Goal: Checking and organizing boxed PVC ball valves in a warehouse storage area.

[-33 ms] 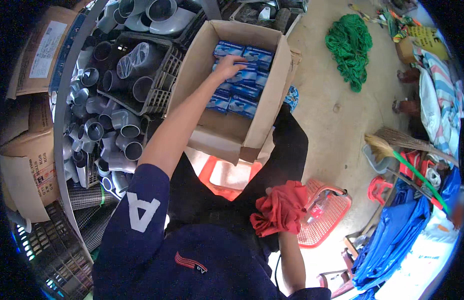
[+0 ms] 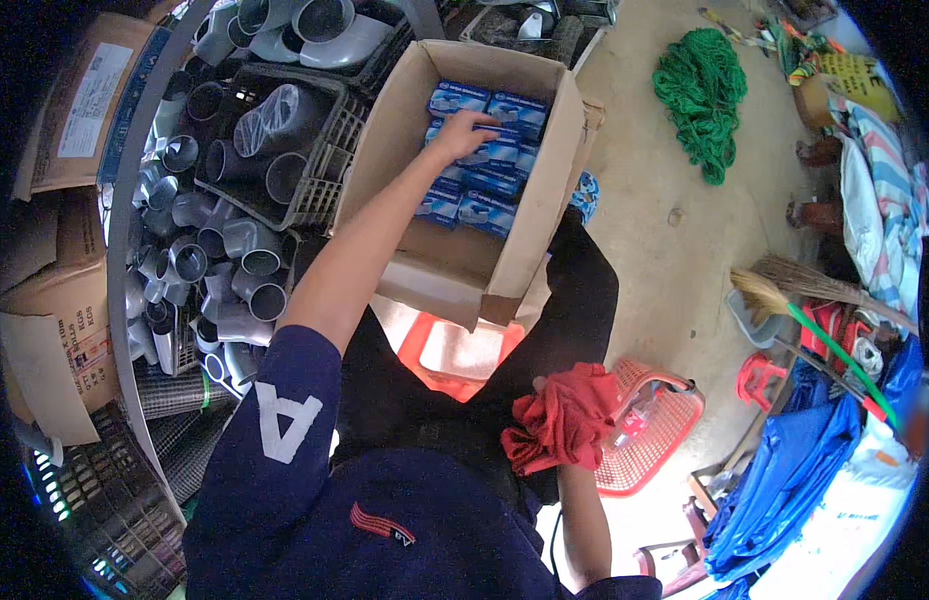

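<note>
A tall open cardboard carton (image 2: 435, 255) stands in front of me between my knees, with several small blue boxes (image 2: 488, 213) stacked in it. My left hand (image 2: 459, 136) reaches down into the carton, its fingers bent over one blue box in the middle of the stack; parts of the fingertips are hidden. Near my right thigh, my right hand (image 2: 540, 383) is closed on a crumpled red cloth (image 2: 563, 420). The cloth covers most of that hand, leaving only a fingertip and the wrist showing.
Grey pipe fittings (image 2: 250, 240) and a black crate (image 2: 320, 195) fill the rack at left. A red plastic basket (image 2: 675, 425) with a bottle sits beside my right hand. Green netting (image 2: 700, 95), a broom (image 2: 835, 350) and blue sheeting (image 2: 785, 480) lie to the right.
</note>
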A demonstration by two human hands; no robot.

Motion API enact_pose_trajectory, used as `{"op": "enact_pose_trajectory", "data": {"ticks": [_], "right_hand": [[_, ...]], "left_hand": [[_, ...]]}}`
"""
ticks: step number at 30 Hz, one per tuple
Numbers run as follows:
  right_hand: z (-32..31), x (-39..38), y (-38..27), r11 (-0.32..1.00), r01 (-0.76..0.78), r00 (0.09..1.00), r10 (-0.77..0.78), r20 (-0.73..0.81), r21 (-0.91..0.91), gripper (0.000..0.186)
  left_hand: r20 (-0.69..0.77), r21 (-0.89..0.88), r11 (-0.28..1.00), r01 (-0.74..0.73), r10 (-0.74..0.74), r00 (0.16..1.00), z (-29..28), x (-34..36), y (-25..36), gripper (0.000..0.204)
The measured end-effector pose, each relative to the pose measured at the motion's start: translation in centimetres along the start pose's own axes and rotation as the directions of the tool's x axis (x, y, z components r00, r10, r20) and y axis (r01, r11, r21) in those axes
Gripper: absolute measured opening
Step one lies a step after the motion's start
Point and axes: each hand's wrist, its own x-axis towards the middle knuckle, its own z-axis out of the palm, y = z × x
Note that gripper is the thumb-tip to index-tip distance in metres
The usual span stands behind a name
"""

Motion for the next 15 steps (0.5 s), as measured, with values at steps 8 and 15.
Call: {"op": "enact_pose_trajectory", "data": {"ticks": [8, 15], "right_hand": [[-1.5, -1.1, -0.4, 0.996, 0.076, 0.997, -0.077, 0.017, 0.055, 0.041], [-2.5, -1.7, -1.9, 0.982, 0.157, 0.986, -0.162, 0.034, 0.104, 0.040]], "left_hand": [[-0.315, 0.146, 0.984, -0.098, 0.140, 0.939, 3.8, 0.1, 0.5, 0.037], [-0.458, -0.217, 0.899, 0.380, -0.438, 0.774, 6.0, -1.6, 2.2, 0.050]]}}
